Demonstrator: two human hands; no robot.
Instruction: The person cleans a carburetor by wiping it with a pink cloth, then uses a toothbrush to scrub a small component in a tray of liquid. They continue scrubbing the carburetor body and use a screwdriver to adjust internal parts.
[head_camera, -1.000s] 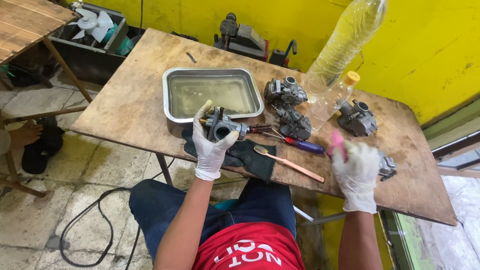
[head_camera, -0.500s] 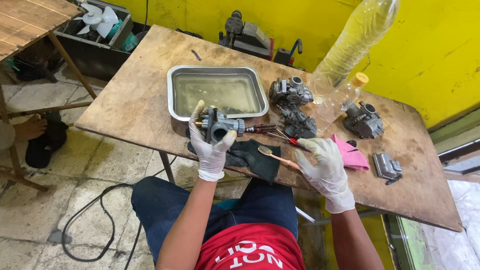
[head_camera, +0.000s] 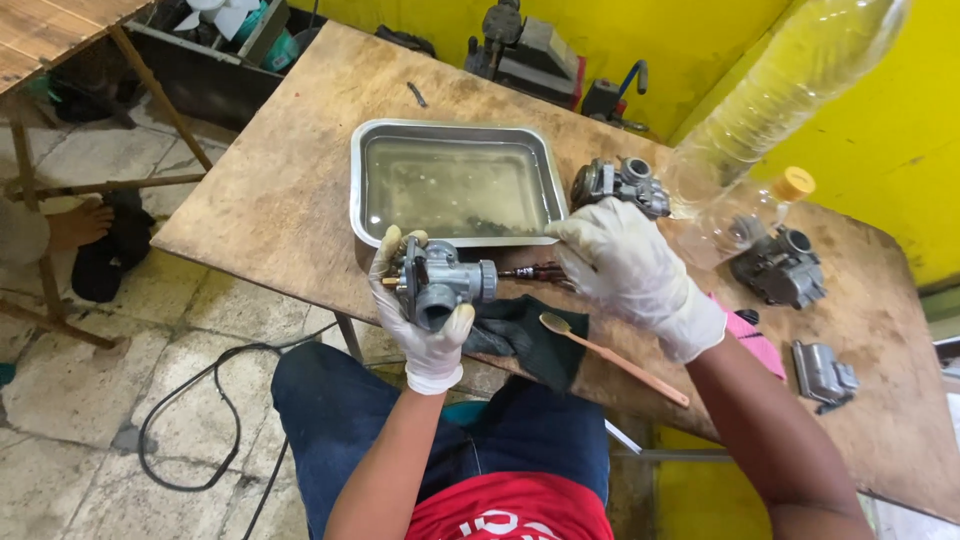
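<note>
Carburetor clasped within left hand fingers.

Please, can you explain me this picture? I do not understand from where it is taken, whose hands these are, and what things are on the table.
The camera sits on a person's head and looks down, so you see that person's own arms and lap. Both hands wear white gloves. The left hand holds a grey metal carburetor above the edge of a wooden table. The right hand reaches over a screwdriver; whether it grips anything is hidden. On the table lie a steel tray with liquid, a dark cloth, a wooden spoon, more carburetor parts, a pink rag and a clear plastic bottle.
</note>
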